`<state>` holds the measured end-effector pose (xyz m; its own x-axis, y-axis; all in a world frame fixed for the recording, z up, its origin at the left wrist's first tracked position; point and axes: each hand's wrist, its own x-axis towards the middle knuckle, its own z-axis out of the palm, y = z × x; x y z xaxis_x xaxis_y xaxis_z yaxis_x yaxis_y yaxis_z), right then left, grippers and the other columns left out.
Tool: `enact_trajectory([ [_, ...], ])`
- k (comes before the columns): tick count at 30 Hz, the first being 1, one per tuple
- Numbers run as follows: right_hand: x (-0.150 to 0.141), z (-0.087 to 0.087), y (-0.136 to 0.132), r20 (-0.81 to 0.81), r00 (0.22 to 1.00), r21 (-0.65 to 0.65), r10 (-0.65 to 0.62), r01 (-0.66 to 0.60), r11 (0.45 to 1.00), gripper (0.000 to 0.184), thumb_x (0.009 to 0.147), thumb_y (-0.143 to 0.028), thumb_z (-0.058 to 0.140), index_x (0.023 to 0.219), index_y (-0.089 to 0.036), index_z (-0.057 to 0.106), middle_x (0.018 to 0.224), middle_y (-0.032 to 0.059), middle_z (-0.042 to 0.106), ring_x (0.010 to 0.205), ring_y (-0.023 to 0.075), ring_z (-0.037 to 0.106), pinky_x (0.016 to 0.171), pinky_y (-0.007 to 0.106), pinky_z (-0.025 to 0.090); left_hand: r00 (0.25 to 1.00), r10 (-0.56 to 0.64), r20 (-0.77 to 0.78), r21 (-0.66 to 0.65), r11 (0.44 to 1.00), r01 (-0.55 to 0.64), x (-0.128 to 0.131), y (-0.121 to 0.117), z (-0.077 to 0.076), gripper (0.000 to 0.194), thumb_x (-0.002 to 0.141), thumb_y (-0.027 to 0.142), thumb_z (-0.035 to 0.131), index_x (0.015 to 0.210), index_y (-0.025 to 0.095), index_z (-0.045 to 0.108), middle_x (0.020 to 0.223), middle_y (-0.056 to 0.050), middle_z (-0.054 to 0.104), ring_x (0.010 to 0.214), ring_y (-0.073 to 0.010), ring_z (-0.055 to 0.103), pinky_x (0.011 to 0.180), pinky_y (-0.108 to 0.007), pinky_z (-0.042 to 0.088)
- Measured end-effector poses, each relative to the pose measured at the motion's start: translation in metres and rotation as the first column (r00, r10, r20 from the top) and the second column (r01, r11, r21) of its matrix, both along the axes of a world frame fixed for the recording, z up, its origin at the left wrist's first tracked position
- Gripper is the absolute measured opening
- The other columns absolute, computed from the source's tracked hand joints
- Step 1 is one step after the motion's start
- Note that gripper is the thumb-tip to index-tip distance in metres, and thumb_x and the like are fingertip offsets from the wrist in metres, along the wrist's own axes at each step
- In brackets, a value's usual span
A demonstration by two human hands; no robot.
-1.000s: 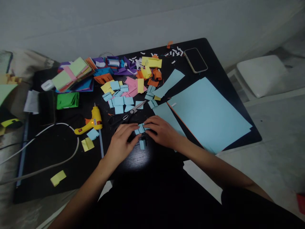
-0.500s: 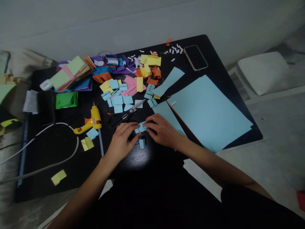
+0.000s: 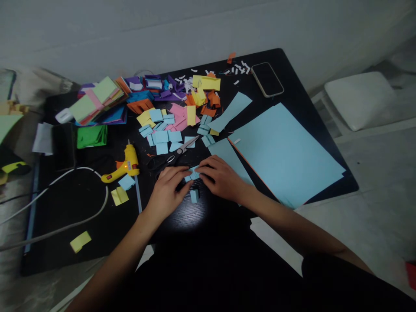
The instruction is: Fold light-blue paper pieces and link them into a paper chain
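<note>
A small light blue folded paper piece (image 3: 193, 173) lies between my two hands near the table's front. My left hand (image 3: 169, 187) grips its left end between thumb and fingers. From the other side, my right hand (image 3: 218, 177) pinches the right end, the fingers curled round it. Part of the paper is hidden under the fingertips. Just below stands a separate little blue folded piece (image 3: 194, 196), touched by neither hand. Beyond the left hand lie black-handled scissors (image 3: 182, 149), their blades pointing away to the right.
A yellow glue gun (image 3: 128, 164) with its lit switch lies left, near a white cable (image 3: 106, 195). Behind are folded coloured papers (image 3: 162, 137) and a paper stack (image 3: 97, 102). Large blue sheets (image 3: 286, 151) and a phone (image 3: 268, 79) occupy the right.
Almost nothing differs. Both hands keep their hold on the blue paper piece, and the whole view has shifted very slightly.
</note>
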<state>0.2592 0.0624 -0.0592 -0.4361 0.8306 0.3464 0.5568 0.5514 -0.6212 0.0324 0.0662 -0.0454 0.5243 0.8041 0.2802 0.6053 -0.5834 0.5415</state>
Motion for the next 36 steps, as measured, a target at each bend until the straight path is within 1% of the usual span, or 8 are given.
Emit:
enact_trajectory([
  [5,-0.0003,-0.0005,0.0005,0.011,1.0,0.001,-0.015,0.015,1.0,0.022,0.098,-0.009,0.057,0.111,-0.018,0.072,0.11,0.0127,0.07,0.108,0.0273,0.061,0.097,0.046,0.054,1.0,-0.004,-0.016,0.01,1.0,0.004,0.0003,-0.002,0.0013,0.021,0.098,0.025,0.068,0.119,0.02,0.071,0.122,-0.01,0.073,0.11,-0.026,0.068,0.099,-0.046,0.055],
  [11,0.0004,-0.0028,0.0007,0.03,1.0,0.033,-0.009,0.008,0.999,0.021,0.1,-0.012,0.057,0.108,-0.019,0.075,0.117,0.011,0.073,0.115,0.0278,0.06,0.104,0.047,0.054,1.0,-0.005,-0.019,0.044,0.999,0.006,-0.0007,-0.0018,-0.0034,0.02,0.101,0.023,0.064,0.119,0.02,0.071,0.117,-0.01,0.073,0.108,-0.0248,0.068,0.096,-0.044,0.056],
  [16,0.0004,-0.0044,0.001,0.022,1.0,0.029,-0.007,0.006,1.0,0.022,0.1,-0.012,0.057,0.107,-0.018,0.077,0.116,0.0122,0.074,0.115,0.0276,0.061,0.103,0.048,0.054,1.0,-0.013,0.009,0.058,0.998,0.012,-0.0003,-0.0005,-0.0055,0.02,0.1,0.023,0.065,0.119,0.02,0.072,0.116,-0.009,0.074,0.105,-0.0236,0.069,0.094,-0.043,0.057],
  [20,0.0002,-0.0047,0.0014,0.011,1.0,0.027,-0.004,0.004,1.0,0.021,0.1,-0.012,0.058,0.107,-0.018,0.077,0.116,0.0126,0.074,0.113,0.0277,0.061,0.103,0.048,0.054,1.0,-0.017,-0.005,0.067,0.998,0.017,0.0,-0.0005,-0.0061,0.018,0.1,0.022,0.066,0.117,0.019,0.073,0.115,-0.01,0.075,0.105,-0.0239,0.068,0.095,-0.044,0.057],
  [27,0.0001,-0.0056,0.0023,0.02,1.0,0.036,-0.013,0.012,0.999,0.02,0.1,-0.013,0.059,0.106,-0.02,0.077,0.115,0.0105,0.074,0.111,0.0266,0.062,0.102,0.046,0.055,1.0,-0.016,0.003,0.079,0.997,0.015,0.0009,-0.0013,-0.0077,0.015,0.1,0.022,0.066,0.112,0.019,0.074,0.115,-0.01,0.075,0.105,-0.0244,0.068,0.095,-0.046,0.058],
  [36,0.0003,-0.0045,0.0041,0.009,1.0,0.036,-0.009,0.009,0.999,0.019,0.098,-0.012,0.061,0.104,-0.019,0.077,0.112,0.0113,0.075,0.108,0.0263,0.063,0.099,0.046,0.056,0.999,-0.031,-0.007,0.109,0.994,0.032,0.0024,-0.0033,-0.0072,0.015,0.1,0.02,0.066,0.111,0.017,0.075,0.115,-0.011,0.074,0.104,-0.0241,0.068,0.094,-0.043,0.06],
])
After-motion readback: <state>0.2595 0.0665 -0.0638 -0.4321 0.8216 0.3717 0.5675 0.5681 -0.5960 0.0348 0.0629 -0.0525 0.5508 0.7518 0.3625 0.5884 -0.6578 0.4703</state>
